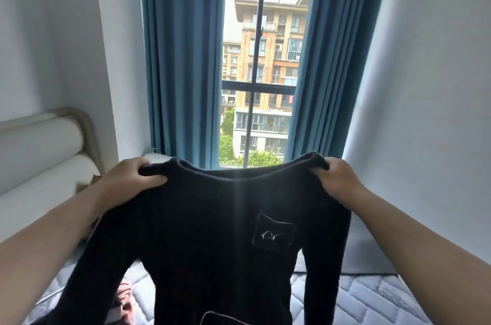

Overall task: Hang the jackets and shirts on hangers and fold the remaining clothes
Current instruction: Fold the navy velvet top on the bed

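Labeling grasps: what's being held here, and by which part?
A dark long-sleeved sweater, held up over the mattress. The left hand and right hand each grip a shoulder, either side of the neckline.

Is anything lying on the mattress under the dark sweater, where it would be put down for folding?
Partly, it seems: a pink garment lies on the mattress below the dark sweater, on the person's left side.

Sweater [212,231]: dark matt knit, fuzzy. Mattress [372,303]: quilted cloth w/ slight sheen. Curtains [183,59]: matt blue fabric.
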Motion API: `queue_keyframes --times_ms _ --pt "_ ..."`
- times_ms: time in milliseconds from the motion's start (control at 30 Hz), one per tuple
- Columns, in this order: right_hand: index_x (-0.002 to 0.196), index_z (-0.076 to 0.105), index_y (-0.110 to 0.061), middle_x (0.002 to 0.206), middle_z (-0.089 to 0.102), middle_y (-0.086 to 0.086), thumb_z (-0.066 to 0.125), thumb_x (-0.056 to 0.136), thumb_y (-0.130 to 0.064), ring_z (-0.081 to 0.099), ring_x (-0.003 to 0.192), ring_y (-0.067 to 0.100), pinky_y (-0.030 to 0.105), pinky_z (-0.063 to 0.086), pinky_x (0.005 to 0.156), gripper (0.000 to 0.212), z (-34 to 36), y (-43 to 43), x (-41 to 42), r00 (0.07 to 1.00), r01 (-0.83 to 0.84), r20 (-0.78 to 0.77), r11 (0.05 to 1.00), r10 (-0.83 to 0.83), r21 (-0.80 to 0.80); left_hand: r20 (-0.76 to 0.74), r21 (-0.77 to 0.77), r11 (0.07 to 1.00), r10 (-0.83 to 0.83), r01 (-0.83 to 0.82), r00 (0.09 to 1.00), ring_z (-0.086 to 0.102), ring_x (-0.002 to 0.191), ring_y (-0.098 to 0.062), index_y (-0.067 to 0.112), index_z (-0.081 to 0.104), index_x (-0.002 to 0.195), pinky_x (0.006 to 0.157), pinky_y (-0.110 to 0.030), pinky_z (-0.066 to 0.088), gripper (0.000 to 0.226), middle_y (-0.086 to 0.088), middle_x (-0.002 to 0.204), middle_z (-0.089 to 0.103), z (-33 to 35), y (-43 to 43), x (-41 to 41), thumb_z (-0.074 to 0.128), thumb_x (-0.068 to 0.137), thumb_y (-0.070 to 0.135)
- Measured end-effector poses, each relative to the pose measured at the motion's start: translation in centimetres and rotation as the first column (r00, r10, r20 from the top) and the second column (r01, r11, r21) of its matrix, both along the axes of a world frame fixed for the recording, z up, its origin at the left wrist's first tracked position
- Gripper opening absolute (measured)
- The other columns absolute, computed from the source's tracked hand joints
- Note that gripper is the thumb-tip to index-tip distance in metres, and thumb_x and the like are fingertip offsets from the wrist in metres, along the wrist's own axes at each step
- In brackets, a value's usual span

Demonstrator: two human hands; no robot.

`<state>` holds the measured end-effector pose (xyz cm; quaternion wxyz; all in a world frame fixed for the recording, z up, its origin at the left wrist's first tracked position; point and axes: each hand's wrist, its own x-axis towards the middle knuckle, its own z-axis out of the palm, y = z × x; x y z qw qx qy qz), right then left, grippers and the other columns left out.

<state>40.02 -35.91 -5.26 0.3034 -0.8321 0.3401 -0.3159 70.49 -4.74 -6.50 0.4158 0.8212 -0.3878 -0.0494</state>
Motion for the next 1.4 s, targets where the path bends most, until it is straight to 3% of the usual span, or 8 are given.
queue_keyframes --times_ms 67,167,400,533,700,1000,1167,1400 --pt "0.076 0.069 -0.015 0.074 0.069 0.005 0.061 0.087 -0.052 0.065 0.070 0.022 0.034 0.052 0.062 0.040 -0.2 -0.5 -1.6 0.998 0.029 -0.046 0.999 -0.030 -0.015 -0.085 0.031 0.997 -0.068 0.071 0.994 0.065 0.063 -0.013 0.018 0.070 0.076 0.061 -0.030 0.045 0.037 0.004 0.069 0.069 -0.3 -0.5 -0.2 0.065 0.081 0.054" --pt "0.079 0.069 -0.020 0.074 0.068 -0.002 0.066 0.088 -0.042 0.065 0.071 0.016 0.026 0.045 0.059 0.024 0.0 -1.3 -4.0 0.989 -0.035 -0.142 0.999 0.034 -0.005 0.178 0.069 0.997 -0.030 0.018 0.984 0.060 0.061 -0.016 0.019 0.065 0.064 0.059 -0.031 0.042 0.025 0.004 0.057 0.063 -1.1 -1.8 -0.8 0.071 0.086 0.030" --pt "0.065 0.053 -0.007 0.064 0.046 0.008 0.050 0.071 -0.018 0.044 0.063 0.022 0.034 0.035 0.062 0.013 1.2 -5.2 -9.8 0.985 -0.069 -0.151 0.990 0.088 0.127 0.419 -0.056 0.994 -0.062 0.094 0.906 0.057 0.074 0.017 0.066 0.059 0.071 0.058 -0.018 0.036 0.050 0.045 0.078 0.057 0.1 -5.2 -6.7 0.073 0.082 0.019" --pt "0.077 0.067 -0.012 0.072 0.066 0.004 0.053 0.085 -0.003 0.061 0.069 0.022 0.032 0.048 0.062 0.018 0.8 -9.6 -13.1 0.976 -0.095 -0.197 0.995 0.096 0.018 0.245 -0.047 0.994 -0.085 0.099 0.966 0.061 0.068 0.013 0.056 0.068 0.073 0.054 -0.013 0.039 0.043 0.031 0.071 0.066 0.8 -8.0 -10.5 0.067 0.087 0.015" --pt "0.071 0.071 -0.017 0.067 0.069 -0.001 0.077 0.080 -0.021 0.065 0.061 0.008 0.017 0.047 0.052 0.011 0.6 -13.9 -17.1 0.975 -0.185 -0.130 0.982 0.179 -0.037 0.160 -0.071 0.997 0.053 -0.042 0.986 0.062 0.056 0.006 0.049 0.069 0.064 0.053 -0.018 0.038 0.039 0.019 0.057 0.066 1.1 -11.7 -14.8 0.073 0.083 0.016" --pt "0.097 0.073 -0.005 0.094 0.074 0.014 0.060 0.096 -0.022 0.072 0.086 0.031 0.034 0.059 0.071 0.022 4.4 -16.8 -24.9 0.845 -0.372 -0.277 0.875 0.457 0.309 -0.089 0.023 0.995 -0.095 0.097 0.992 0.058 0.047 -0.007 0.018 0.069 0.059 0.045 -0.019 0.043 0.025 0.000 0.053 0.063 3.3 -14.0 -22.1 0.073 0.083 0.014" --pt "0.106 0.067 0.006 0.108 0.068 0.029 0.063 0.093 -0.022 0.067 0.092 0.037 0.044 0.057 0.083 0.030 5.6 -17.1 -26.9 0.779 -0.389 -0.233 0.740 0.583 0.549 -0.531 0.055 0.929 -0.284 0.367 0.798 0.068 0.062 -0.030 -0.006 0.072 0.083 0.052 -0.032 0.055 0.033 -0.026 0.079 0.069 5.3 -14.1 -23.8 0.083 0.065 0.019" --pt "0.108 0.069 -0.005 0.109 0.071 0.017 0.069 0.086 -0.029 0.070 0.097 0.030 0.039 0.058 0.081 0.033 1.8 -18.6 -23.3 0.786 -0.228 -0.337 0.749 0.519 0.622 -0.625 0.166 0.918 -0.185 0.361 0.759 0.071 0.077 -0.033 -0.003 0.074 0.089 0.068 -0.038 0.058 0.028 -0.026 0.092 0.071 1.3 -19.0 -21.0 0.078 0.075 0.022"
